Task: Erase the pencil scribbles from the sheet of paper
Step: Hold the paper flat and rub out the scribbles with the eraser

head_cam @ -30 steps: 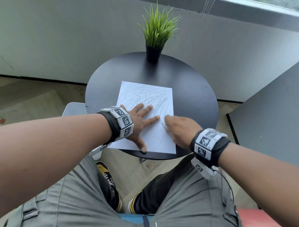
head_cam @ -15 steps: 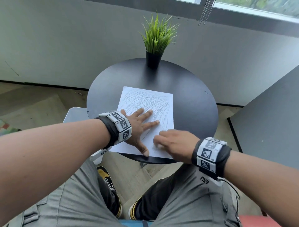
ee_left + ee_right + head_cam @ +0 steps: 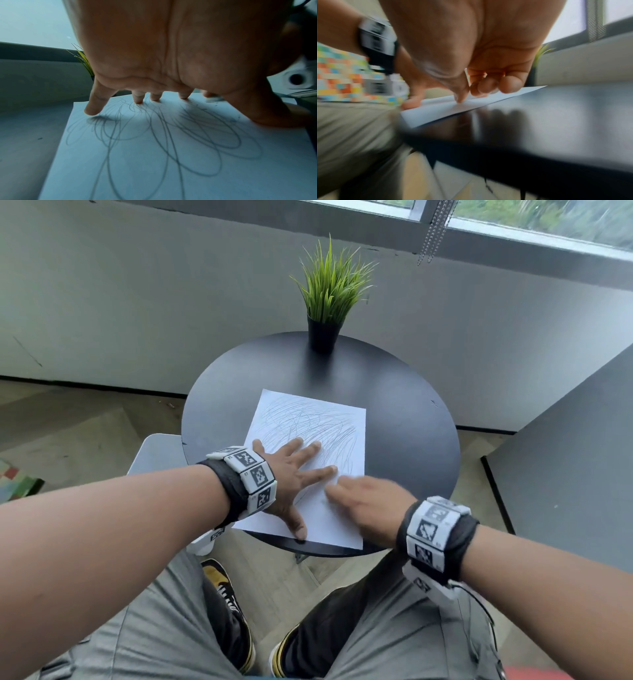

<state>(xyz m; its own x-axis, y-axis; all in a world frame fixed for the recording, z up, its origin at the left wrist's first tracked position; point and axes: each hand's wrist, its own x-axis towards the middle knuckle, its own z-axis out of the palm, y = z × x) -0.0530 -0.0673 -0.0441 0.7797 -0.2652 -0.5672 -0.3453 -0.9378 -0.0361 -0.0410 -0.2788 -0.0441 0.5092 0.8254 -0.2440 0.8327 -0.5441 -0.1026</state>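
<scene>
A white sheet of paper [image 3: 308, 422] lies on a round black table [image 3: 411, 440], with grey pencil scribbles [image 3: 315, 426] across its upper and middle part. My left hand [image 3: 294, 474] lies flat on the sheet with spread fingers [image 3: 92, 108] and holds it down. My right hand [image 3: 363, 498] is blurred, its fingers curled down onto the sheet's lower right part [image 3: 436, 109], beside the left forefinger. In the left wrist view a small whitish eraser [image 3: 213, 99] shows under a right fingertip, with dark crumbs around it. It is hidden in the other views.
A black pot with green grass-like leaves [image 3: 329, 292] stands at the table's far edge. A grey wall and window run behind. A grey panel [image 3: 565, 491] stands to the right, and a white stool [image 3: 157, 453] to the left. My knees are below the table's near edge.
My right hand has slid left across the lower part of the sheet toward my left forefinger and is blurred with motion. My left hand has stayed put. The head view has tilted up.
</scene>
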